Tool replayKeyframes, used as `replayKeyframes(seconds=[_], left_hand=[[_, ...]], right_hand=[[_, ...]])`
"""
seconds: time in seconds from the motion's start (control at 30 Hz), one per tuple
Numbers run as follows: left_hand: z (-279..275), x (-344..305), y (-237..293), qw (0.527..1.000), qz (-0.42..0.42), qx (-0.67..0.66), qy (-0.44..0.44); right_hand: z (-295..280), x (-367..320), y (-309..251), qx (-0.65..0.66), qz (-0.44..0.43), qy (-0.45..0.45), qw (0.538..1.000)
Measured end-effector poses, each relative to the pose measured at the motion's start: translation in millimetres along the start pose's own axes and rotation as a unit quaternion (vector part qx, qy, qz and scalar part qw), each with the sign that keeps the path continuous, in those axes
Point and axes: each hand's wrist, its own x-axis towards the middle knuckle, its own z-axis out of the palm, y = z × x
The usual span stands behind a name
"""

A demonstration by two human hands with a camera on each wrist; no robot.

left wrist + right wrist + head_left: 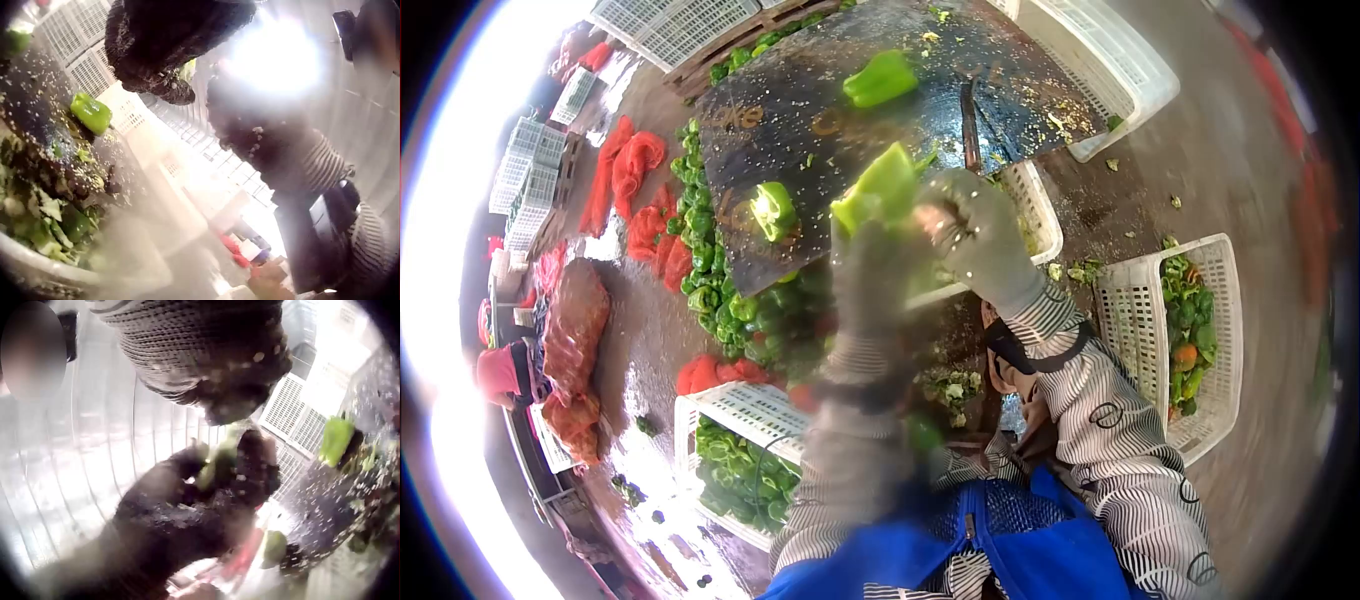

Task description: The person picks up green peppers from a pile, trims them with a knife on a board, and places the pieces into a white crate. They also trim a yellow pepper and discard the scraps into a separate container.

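My gloved left hand (868,275), blurred, grips a pale green bell pepper (878,188) above the front edge of a dark board (810,150). Close beside the pepper's right side is my gloved right hand (975,232), its fingers curled; I cannot tell whether they hold anything. In the right wrist view the left hand (200,506) surrounds the pepper, with the right hand (219,356) right above it. A whole green pepper (880,80) lies farther back on the board. Another pepper with a pale opened face (773,211) lies at the left.
Many green peppers (700,225) are heaped along the board's left side. A white crate (1032,205) with scraps stands under the hands. Crates of peppers stand at lower left (750,405) and right (1135,320). Red net sacks (635,165) lie on the floor; seeds cover the board.
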Motion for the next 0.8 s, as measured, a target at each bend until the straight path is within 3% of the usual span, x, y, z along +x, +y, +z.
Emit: replayKeyframes(seconds=[0.03,0.1,0.23,0.37,0.4,0.43,0.53,0.6,0.8], left_hand=[[2.5,2.2,1.4,0.996,-0.011,-0.087,-0.008],[14.1,1.3,8.9,0.99,0.097,0.092,-0.032],[12.6,-5.7,1.1,0.877,0.325,0.34,-0.095],[8.0,-11.4,5.5,0.89,0.246,0.365,-0.121],[3.5,-6.1,-12.1,0.887,0.274,0.36,-0.095],[2.5,-4.8,-12.7,0.892,0.253,0.363,-0.09],[0.6,-6.2,-9.2,0.905,0.202,0.368,-0.076],[-15.6,-37.9,5.5,0.908,0.199,0.363,-0.056],[-84.3,-183.1,58.7,0.916,0.148,0.369,0.052]], right_hand=[[-2.2,2.1,-3.2,0.003,-0.002,-0.006,1.0],[-4.5,8.5,-14.7,0.061,0.153,-0.081,0.983],[-8.2,-12.3,11.8,-0.024,0.225,-0.118,0.967],[-7.9,-19.8,36.9,-0.167,-0.034,-0.041,0.985],[-7.0,-18.2,33.6,-0.102,0.012,-0.062,0.993],[-16.4,-18.6,54.4,-0.128,0.03,-0.093,0.987],[-0.7,-20.8,51.8,0.075,0.007,0.029,0.997],[-3.9,-15.7,18.2,0.243,0.135,0.027,0.96],[-23.1,-10.7,32.3,0.147,0.156,-0.016,0.977]])
